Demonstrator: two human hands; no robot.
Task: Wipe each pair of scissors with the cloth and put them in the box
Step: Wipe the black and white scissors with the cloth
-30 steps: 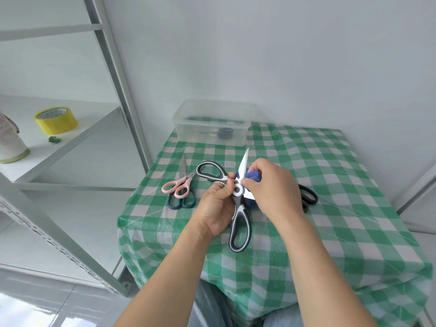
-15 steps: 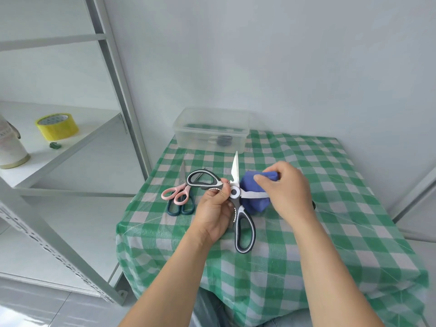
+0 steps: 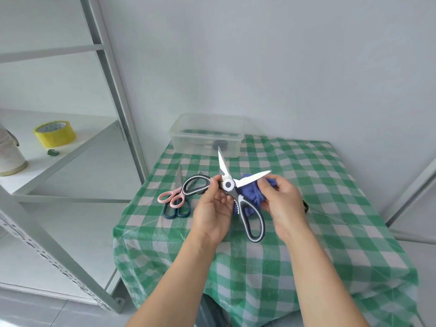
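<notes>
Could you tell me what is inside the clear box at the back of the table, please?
In the clear box, a dark shape lies on the floor, perhaps scissor handles. The cloudy plastic and the blade of the held scissors hide the rest.

Storage room: metal shelving [image 3: 113,95], tape roll [image 3: 55,133].

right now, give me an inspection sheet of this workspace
surface: table under a green checked cover
job's things: kitchen scissors held open above the table; blue cloth behind one blade; clear box at the far edge, something dark inside; pink scissors overlapping teal scissors; black handle peeking past the right wrist
clutter: yellow tape roll and white container on the shelf
grippers: left hand grips the kitchen scissors near the pivot; right hand holds the blue cloth
cables: nothing seen
surroundings: metal shelf rack on the left; pale wall
</notes>
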